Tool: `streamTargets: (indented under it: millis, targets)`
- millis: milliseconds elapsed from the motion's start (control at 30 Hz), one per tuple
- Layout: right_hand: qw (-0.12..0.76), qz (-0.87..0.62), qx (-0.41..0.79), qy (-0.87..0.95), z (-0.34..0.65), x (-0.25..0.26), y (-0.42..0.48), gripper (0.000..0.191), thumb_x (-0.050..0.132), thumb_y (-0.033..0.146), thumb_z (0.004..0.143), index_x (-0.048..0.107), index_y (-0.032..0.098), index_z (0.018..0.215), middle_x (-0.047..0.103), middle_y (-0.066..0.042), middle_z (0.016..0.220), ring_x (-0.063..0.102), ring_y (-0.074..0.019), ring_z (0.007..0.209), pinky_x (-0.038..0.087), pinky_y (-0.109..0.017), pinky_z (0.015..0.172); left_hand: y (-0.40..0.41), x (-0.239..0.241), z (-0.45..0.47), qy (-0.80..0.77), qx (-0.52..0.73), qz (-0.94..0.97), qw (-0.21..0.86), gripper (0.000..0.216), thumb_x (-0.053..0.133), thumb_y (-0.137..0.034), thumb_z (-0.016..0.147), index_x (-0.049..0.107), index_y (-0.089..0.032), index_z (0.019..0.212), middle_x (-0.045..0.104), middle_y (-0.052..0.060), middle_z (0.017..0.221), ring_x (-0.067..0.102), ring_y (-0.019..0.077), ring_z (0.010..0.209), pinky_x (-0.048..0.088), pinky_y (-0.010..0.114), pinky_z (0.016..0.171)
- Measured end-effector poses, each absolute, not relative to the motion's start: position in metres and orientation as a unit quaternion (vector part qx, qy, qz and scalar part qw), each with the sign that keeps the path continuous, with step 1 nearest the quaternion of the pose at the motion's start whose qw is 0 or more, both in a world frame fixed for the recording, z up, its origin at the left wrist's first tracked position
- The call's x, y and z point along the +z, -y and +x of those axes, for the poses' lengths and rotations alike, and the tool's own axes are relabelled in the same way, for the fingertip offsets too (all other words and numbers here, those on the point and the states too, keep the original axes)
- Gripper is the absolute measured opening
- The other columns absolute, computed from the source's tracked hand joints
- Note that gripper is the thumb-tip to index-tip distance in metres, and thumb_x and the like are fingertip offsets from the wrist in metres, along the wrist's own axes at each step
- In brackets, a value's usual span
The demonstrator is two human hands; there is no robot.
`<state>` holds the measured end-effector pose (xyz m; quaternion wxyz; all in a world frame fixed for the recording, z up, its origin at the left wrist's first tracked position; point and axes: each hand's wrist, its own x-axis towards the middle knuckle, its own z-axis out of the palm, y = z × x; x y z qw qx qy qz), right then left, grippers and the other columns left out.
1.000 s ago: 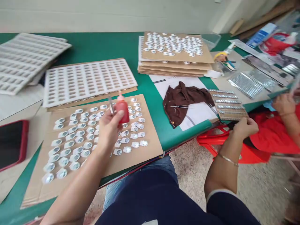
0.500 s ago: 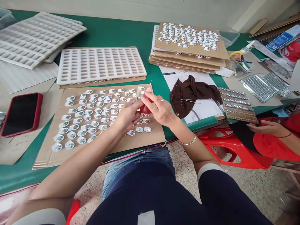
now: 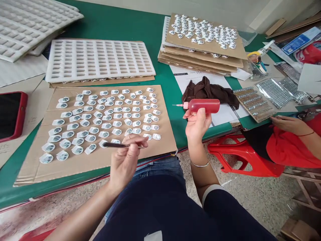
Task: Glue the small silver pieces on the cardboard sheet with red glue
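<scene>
My right hand (image 3: 198,125) is closed around a red squeeze bottle (image 3: 205,105). The bottle lies level, its pink cap and thin needle tip pointing left. Pinched between the fingers of my left hand (image 3: 125,160) is a slim dark tool (image 3: 114,145) with a thin end to the right; its exact kind is unclear. That hand is above the front edge of a cardboard sheet (image 3: 100,164). Rows of small round silver pieces with white tabs (image 3: 77,150) cover the sheet. Behind the bottle is a crumpled dark brown cloth (image 3: 204,87) on white paper (image 3: 180,80).
White foam trays (image 3: 100,62) stand at the back left, near a red-cased phone (image 3: 11,115). Cardboard sheets bearing more pieces (image 3: 200,60) are stacked at the back right. A co-worker's hand (image 3: 286,123) rests by a strip-covered board (image 3: 253,103). A red stool (image 3: 233,154) is below.
My hands were together over the back right of the cardboard. Now they are apart: the right has moved right with the bottle, the left has come nearer me with the dark tool showing.
</scene>
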<state>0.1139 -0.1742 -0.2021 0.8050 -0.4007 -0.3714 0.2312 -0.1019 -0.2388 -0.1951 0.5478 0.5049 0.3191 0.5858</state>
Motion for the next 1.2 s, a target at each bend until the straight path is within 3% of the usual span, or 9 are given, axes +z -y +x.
streamTargets:
  millis: [133, 267, 333, 467, 633, 733, 967, 1200]
  targets:
    - [0.8, -0.4, 0.278, 0.35, 0.114, -0.204, 0.175, 0.028, 0.051, 0.047, 0.082, 0.052, 0.021, 0.091, 0.058, 0.004, 0.066, 0.055, -0.0083, 0.049, 0.045, -0.021, 0.044, 0.256, -0.224, -0.109, -0.341, 0.504, 0.643, 0.465, 0.031, 0.046, -0.022, 0.092, 0.059, -0.025, 0.12, 0.057, 0.008, 0.097, 0.055, 0.0199, 0.096, 0.048, 0.042, 0.089]
    - [0.786, -0.409, 0.293, 0.359, 0.11, -0.204, 0.177, 0.031, 0.052, 0.05, 0.08, 0.052, 0.021, 0.091, 0.059, 0.003, 0.068, 0.055, -0.0081, 0.049, 0.045, -0.022, 0.043, 0.261, -0.226, -0.128, -0.368, 0.435, 0.783, 0.25, 0.039, 0.058, -0.014, 0.085, 0.057, -0.025, 0.123, 0.056, 0.007, 0.096, 0.058, 0.0163, 0.088, 0.052, 0.029, 0.076]
    - [0.778, -0.41, 0.307, 0.363, 0.11, -0.204, 0.178, 0.032, 0.053, 0.052, 0.078, 0.052, 0.022, 0.089, 0.057, 0.003, 0.067, 0.055, -0.008, 0.048, 0.043, -0.022, 0.042, 0.265, -0.222, -0.138, -0.366, 0.39, 0.823, 0.192, 0.045, 0.061, -0.009, 0.082, 0.056, -0.023, 0.124, 0.058, 0.006, 0.098, 0.061, 0.015, 0.085, 0.053, 0.026, 0.074]
    - [0.749, -0.4, 0.391, 0.356, 0.111, -0.204, 0.179, 0.036, 0.05, 0.055, 0.079, 0.052, 0.023, 0.094, 0.051, 0.005, 0.064, 0.056, -0.009, 0.052, 0.041, -0.021, 0.041, 0.269, -0.205, -0.144, -0.334, 0.354, 0.852, 0.193, 0.045, 0.06, -0.003, 0.08, 0.056, -0.019, 0.122, 0.061, 0.007, 0.112, 0.063, 0.0183, 0.096, 0.054, 0.027, 0.086]
    - [0.713, -0.389, 0.461, 0.358, 0.104, -0.204, 0.179, 0.039, 0.05, 0.059, 0.077, 0.051, 0.024, 0.095, 0.054, 0.002, 0.076, 0.055, -0.0081, 0.053, 0.04, -0.021, 0.04, 0.257, -0.193, -0.123, -0.31, 0.404, 0.847, 0.155, 0.042, 0.065, -0.007, 0.078, 0.057, -0.021, 0.117, 0.067, 0.005, 0.104, 0.066, 0.0191, 0.091, 0.056, 0.03, 0.081]
    - [0.713, -0.375, 0.46, 0.374, 0.097, -0.202, 0.178, 0.037, 0.052, 0.058, 0.077, 0.052, 0.025, 0.094, 0.057, 0.0, 0.084, 0.055, -0.0076, 0.052, 0.037, -0.021, 0.037, 0.245, -0.198, -0.11, -0.305, 0.416, 0.847, 0.13, 0.041, 0.066, -0.006, 0.078, 0.057, -0.019, 0.116, 0.069, 0.007, 0.101, 0.067, 0.02, 0.087, 0.052, 0.031, 0.078]
    - [0.71, -0.393, 0.412, 0.414, 0.082, -0.198, 0.173, 0.035, 0.054, 0.059, 0.077, 0.052, 0.025, 0.089, 0.055, 0.003, 0.075, 0.048, -0.0053, 0.042, 0.033, -0.02, 0.033, 0.241, -0.209, -0.104, -0.327, 0.406, 0.844, 0.13, 0.041, 0.063, -0.007, 0.08, 0.054, -0.018, 0.118, 0.068, 0.009, 0.101, 0.066, 0.02, 0.087, 0.048, 0.028, 0.071]
    - [0.697, -0.404, 0.408, 0.431, 0.076, -0.196, 0.177, 0.034, 0.057, 0.057, 0.076, 0.052, 0.025, 0.084, 0.054, 0.003, 0.075, 0.053, -0.0058, 0.045, 0.042, -0.019, 0.035, 0.239, -0.21, -0.103, -0.33, 0.395, 0.846, 0.141, 0.034, 0.059, -0.009, 0.083, 0.054, -0.016, 0.116, 0.068, 0.012, 0.101, 0.066, 0.0218, 0.09, 0.048, 0.03, 0.072]
